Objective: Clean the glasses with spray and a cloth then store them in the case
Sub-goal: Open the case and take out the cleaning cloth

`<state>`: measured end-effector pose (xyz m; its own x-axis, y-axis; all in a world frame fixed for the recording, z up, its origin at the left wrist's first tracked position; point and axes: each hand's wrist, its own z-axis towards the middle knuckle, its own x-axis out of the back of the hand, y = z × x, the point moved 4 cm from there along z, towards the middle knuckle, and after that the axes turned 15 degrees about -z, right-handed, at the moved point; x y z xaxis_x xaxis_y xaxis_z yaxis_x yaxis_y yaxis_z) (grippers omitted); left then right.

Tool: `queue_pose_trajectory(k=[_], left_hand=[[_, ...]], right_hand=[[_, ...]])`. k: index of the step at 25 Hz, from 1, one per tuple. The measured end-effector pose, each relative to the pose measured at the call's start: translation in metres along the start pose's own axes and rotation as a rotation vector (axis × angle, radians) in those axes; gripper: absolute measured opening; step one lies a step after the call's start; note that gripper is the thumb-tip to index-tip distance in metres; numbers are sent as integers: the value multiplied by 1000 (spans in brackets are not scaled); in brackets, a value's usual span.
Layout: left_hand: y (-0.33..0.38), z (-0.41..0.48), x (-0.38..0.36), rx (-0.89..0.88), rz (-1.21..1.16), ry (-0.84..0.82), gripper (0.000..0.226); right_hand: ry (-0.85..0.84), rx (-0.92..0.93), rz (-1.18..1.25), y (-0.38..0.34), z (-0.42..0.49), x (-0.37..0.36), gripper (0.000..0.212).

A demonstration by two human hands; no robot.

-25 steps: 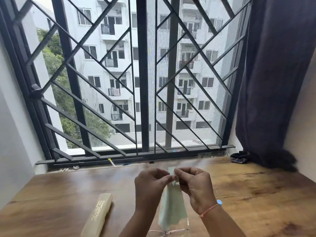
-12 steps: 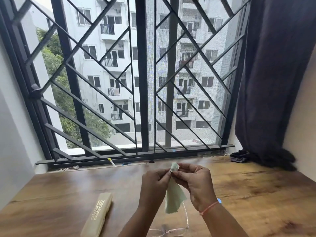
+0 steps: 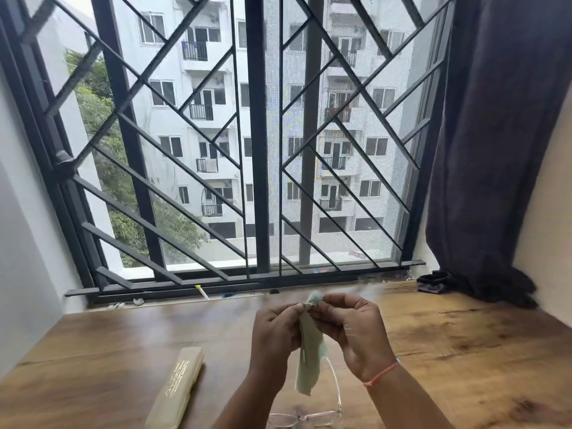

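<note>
Cloth [image 3: 311,351]: we log thin, soft fabric, pale green, matt, limp folds.
Glasses [image 3: 305,418]: clear glossy lenses, thin rim; we cannot tell metal or plastic.
Case [image 3: 178,388]: cream, matt, gold lettering with slight shine.
Table [image 3: 108,351]: wood grain, smooth, low sheen, dark knots.
Window grille [image 3: 258,150]: we read dark painted metal, matt.
Curtain [image 3: 495,134]: dark woven cloth, matt.

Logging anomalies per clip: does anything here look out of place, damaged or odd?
Nothing looks damaged or spilled. The left hand and right hand pinch the cloth above the glasses on the table; the case lies shut beside them. Only oddity: no spray bottle in view.
</note>
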<state>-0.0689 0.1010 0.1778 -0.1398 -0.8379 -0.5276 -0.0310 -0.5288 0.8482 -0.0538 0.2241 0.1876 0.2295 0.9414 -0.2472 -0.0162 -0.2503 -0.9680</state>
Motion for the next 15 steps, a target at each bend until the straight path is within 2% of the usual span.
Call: queue_pose_trajectory(k=[4,8,10,13,15], left_hand=[[3,-1,1,-25,-47,27,26],[2,0,-1,-58,-23,62,32],[-3,0,-1,-40,-20,55,29],[-7,-1,-3,29,-30,-70,14],[-9,-1,-3,60,-16,-165,22]], right_hand=[[-51,38,-58,2,2,1,6],[-50,256,-456,-1,-5,-8,22],[-7,309,-552,0,-4,-10,31],[59,294,-538,1,3,-4,30],[70,239,-463,-1,5,0,24]])
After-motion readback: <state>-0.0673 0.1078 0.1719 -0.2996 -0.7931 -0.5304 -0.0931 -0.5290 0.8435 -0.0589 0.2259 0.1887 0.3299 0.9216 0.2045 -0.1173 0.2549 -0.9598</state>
